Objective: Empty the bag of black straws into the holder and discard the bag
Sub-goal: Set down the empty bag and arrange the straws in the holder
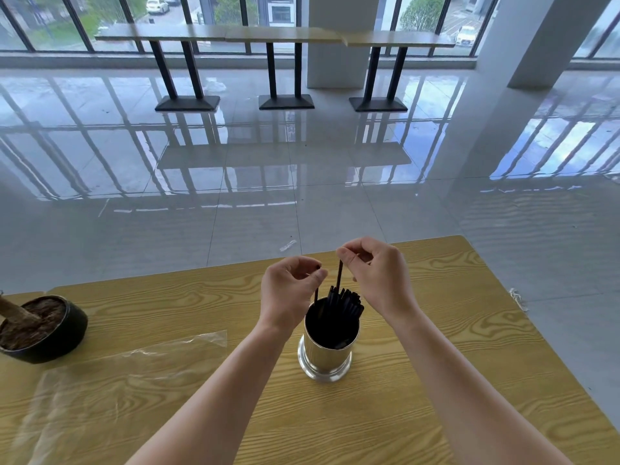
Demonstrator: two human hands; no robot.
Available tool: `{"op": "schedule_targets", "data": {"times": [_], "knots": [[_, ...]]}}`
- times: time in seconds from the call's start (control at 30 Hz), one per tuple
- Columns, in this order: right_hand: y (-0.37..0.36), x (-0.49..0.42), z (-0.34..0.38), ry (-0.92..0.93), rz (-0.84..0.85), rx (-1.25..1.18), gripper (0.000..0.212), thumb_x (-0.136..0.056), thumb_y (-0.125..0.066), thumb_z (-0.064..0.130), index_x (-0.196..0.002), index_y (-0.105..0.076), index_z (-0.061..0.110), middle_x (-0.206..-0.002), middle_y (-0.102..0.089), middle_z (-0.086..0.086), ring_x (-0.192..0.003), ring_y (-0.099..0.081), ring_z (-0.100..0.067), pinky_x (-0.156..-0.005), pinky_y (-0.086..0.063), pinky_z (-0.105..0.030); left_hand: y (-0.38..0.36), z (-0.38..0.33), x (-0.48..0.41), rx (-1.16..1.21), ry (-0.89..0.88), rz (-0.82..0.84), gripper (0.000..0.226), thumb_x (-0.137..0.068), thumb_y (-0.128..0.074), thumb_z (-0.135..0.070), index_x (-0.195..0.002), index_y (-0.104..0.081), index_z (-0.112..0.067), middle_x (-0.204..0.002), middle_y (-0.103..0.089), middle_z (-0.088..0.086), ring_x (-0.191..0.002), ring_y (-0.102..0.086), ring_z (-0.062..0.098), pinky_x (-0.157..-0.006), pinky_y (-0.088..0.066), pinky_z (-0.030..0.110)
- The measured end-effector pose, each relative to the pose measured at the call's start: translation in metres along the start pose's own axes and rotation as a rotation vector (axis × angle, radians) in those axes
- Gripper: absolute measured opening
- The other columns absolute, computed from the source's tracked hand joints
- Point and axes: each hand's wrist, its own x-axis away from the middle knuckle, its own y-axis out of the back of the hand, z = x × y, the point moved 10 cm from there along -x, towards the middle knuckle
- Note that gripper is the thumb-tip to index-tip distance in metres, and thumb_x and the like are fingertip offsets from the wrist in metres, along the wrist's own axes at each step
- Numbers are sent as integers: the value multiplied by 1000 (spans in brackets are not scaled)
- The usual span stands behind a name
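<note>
One of the black straws (345, 302) is pinched upright by the left hand (290, 292), another by the right hand (380, 276), over the steel holder (327, 354), seemingly so strays are fed in with the rest; the emptied bag (134, 374) is left flat on the table (436, 330), not yet discarded

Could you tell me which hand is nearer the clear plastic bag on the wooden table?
Left. The left hand is by the shiny metal holder's left rim, right of the clear bag; the right hand is farther right, past the holder.
</note>
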Motion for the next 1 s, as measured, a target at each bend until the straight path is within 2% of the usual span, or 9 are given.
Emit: {"op": "schedule_targets", "data": {"times": [0.1,0.2,0.37,0.47,0.63,0.73,0.83,0.9,1.0], "knots": [[2,-1,22,39,9,-16,8,-88,-74,33,-87,-75,25,-76,-71,11,-64,-64,-6,-63,-55,-27,6,-27,1,-50,-92,-10,10,-77,-85,-23,-79,-76,-26,-74,-74,-17,-69,-68,1,-65,-51,11],[3,0,43,95,8,-10,6,-88,-75,32,-86,-75,27,-78,-70,13,-69,-64,-3,-65,-55,-27,9,-50,5,-37,-148,-10,8,-77,-84,-29,-79,-77,-28,-74,-74,-18,-70,-68,0,-64,-49,10],[2,3,62,143,14,-17,4,-87,-75,31,-87,-76,26,-82,-71,13,-77,-66,-2,-68,-52,-20,18,-66,11,-11,-182,-55,6,-79,-82,-27,-82,-78,-28,-74,-75,-16,-70,-68,3,-65,-54,20],[3,6,68,151,27,-43,16,-88,-73,37,-98,-76,25,-87,-71,15,-83,-66,0,-69,-49,-11,22,-72,15,15,-192,-58,6,-80,-82,-27,-84,-78,-26,-74,-76,-11,-71,-71,8,-65,-58,28],[18,15,49,132,-28,-85,20,-89,-71,39,-103,-74,25,-89,-71,20,-86,-63,7,-69,-45,-4,49,-79,15,131,-157,-167,12,-78,-84,-20,-83,-76,-28,-75,-77,-10,-70,-71,10,-68,-59,31],[19,21,22,61,-5,-73,29,-88,-69,46,-110,-72,27,-97,-71,18,-89,-65,2,-71,-47,-11,71,-81,16,255,-137,-278,14,-77,-84,-15,-83,-76,-25,-76,-77,-7,-68,-71,7,-64,-59,25],[7,28,-1,-37,119,-60,47,-86,-63,54,-127,-65,32,-115,-67,13,-102,-64,-7,-85,-54,-27,81,-72,17,526,-36,-301,8,-81,-80,-9,-86,-76,-13,-78,-78,3,-73,-74,15,-61,-59,24],[-2,35,-11,-136,194,-244,47,-86,-65,50,-129,-64,33,-120,-68,8,-101,-70,-11,-88,-58,-35,79,-56,19,705,93,-302,5,-82,-77,-7,-85,-75,-10,-79,-78,5,-76,-75,17,-63,-59,25],[-3,46,-15,-252,159,-637,30,-85,-70,32,-114,-74,25,-107,-75,-9,-90,-75,-28,-75,-62,-34,72,-28,24,893,279,-340,6,-82,-76,-5,-85,-72,-8,-79,-77,7,-78,-74,19,-67,-61,28]]}}
